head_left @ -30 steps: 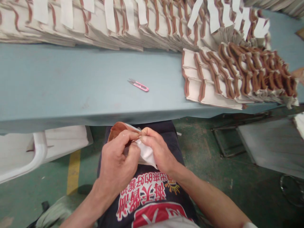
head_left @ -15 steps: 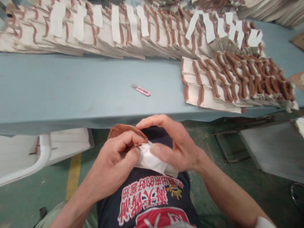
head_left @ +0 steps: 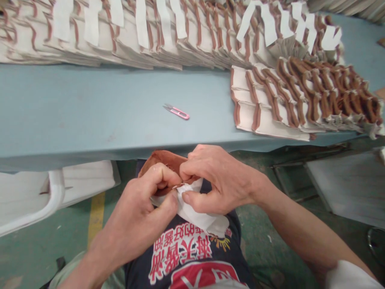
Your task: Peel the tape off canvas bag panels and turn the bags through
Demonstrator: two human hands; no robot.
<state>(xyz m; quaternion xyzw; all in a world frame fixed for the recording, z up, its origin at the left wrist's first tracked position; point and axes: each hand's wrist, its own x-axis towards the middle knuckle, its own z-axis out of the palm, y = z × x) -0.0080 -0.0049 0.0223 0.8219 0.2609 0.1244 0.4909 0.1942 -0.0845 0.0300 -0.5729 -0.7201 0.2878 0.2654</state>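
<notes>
Over my lap, my left hand [head_left: 150, 200] pinches a brown and white cloth piece [head_left: 164, 157] at its seam. From the other side my right hand [head_left: 216, 180] grips the same piece, thumb and bent forefinger close to the left fingertips. The brown part stands up in a fold behind my fingers, while the white part [head_left: 204, 220] hangs toward the dark printed apron [head_left: 186, 249]. What lies right between the fingertips is partly hidden. Pink thread snips [head_left: 177, 111] rest on the blue-covered table [head_left: 105, 112] beyond my hands, touched by neither.
A long row of overlapping white and brown cloth pieces [head_left: 129, 48] with white strips lies along the table's back. A second stack [head_left: 279, 100] sits at the right. Below the table's edge are a white curved tube [head_left: 55, 200] at left and a grey panel [head_left: 349, 188] at right.
My right hand has closed its fingers on the cloth near my left fingertips; before, its forefinger was stretched over the brown fold. The fold has opened wider. The view has shifted slightly.
</notes>
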